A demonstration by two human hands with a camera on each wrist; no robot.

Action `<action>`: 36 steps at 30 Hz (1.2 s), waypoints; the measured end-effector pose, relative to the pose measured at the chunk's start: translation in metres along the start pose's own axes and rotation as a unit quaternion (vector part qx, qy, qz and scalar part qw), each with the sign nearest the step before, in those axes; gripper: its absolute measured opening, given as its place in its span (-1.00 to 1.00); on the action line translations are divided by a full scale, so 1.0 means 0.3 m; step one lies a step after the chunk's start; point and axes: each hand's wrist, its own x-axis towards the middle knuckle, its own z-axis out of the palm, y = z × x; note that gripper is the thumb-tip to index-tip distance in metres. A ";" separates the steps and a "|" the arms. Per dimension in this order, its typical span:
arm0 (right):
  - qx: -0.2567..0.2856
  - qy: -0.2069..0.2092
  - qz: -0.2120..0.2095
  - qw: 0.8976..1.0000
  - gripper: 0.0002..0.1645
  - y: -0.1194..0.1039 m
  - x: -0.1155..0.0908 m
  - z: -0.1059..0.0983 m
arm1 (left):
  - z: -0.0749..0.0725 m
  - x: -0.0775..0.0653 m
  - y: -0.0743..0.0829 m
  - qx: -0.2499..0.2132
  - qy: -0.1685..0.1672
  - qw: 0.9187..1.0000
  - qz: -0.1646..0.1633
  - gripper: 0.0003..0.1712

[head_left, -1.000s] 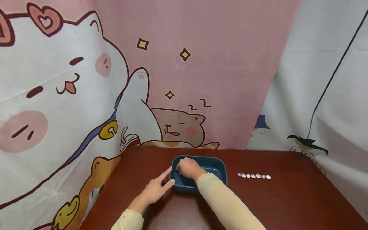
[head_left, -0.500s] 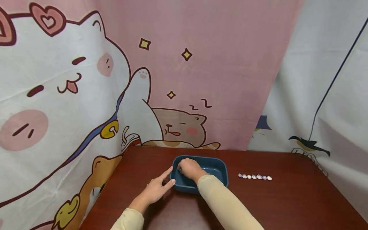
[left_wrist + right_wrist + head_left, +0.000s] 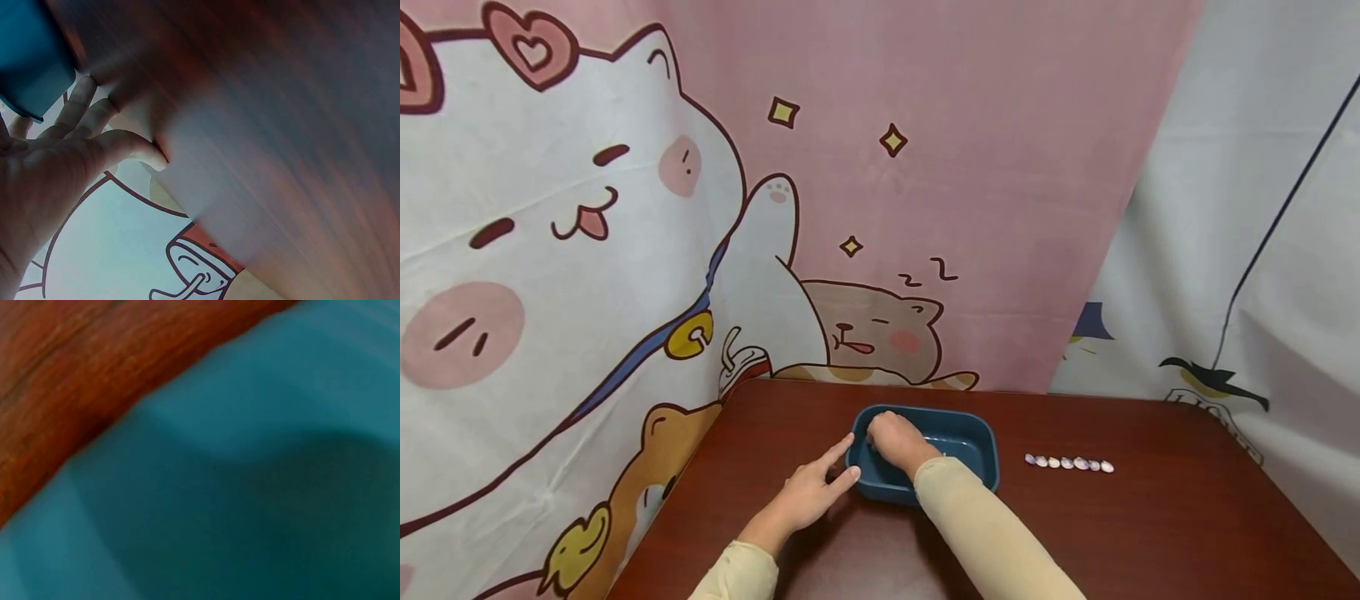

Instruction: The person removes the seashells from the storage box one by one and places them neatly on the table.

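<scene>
A dark blue rectangular bin (image 3: 967,462) stands on the table in the head view. My right hand (image 3: 901,442) reaches down inside its left part; the fingertips are hidden, so anything held there cannot be seen. Beside the bin's left end lies my left hand (image 3: 805,497), thumb and forefinger spread, their tips at the bin's wall. In the left wrist view the left hand (image 3: 62,156) has extended fingers and holds nothing, close by the bin (image 3: 31,56). The right wrist view is mostly the bin's blurred blue surface (image 3: 206,512).
Right of the bin, several small whitish-purple pieces resembling shells (image 3: 1067,463) lie in a straight row. The reddish-brown table (image 3: 1150,533) ends at a cartoon-printed cloth (image 3: 985,192) behind and on both sides. A tiny pale speck shows in the bin near the right wrist.
The head view has shifted slightly, moving the whole scene a little to the right. Less of the right hand's fingers shows now; the left hand and the row of pieces keep their places.
</scene>
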 end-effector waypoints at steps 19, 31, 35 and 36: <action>0.072 0.056 -0.071 0.993 -0.32 0.070 -0.113 -0.079 | 0.002 0.000 0.002 0.008 0.006 1.000 -0.007 -0.22; 0.090 0.252 -0.037 0.963 -0.20 0.442 -0.395 -0.343 | 0.002 0.000 0.012 0.011 0.019 1.000 -0.018 -0.22; 0.075 0.273 0.029 0.959 -0.17 0.624 -0.530 -0.417 | 0.007 -0.002 0.007 0.013 0.019 1.000 -0.017 -0.21; 0.071 0.274 0.046 0.958 -0.16 0.667 -0.565 -0.431 | 0.008 -0.002 0.006 0.014 0.019 1.000 -0.017 -0.21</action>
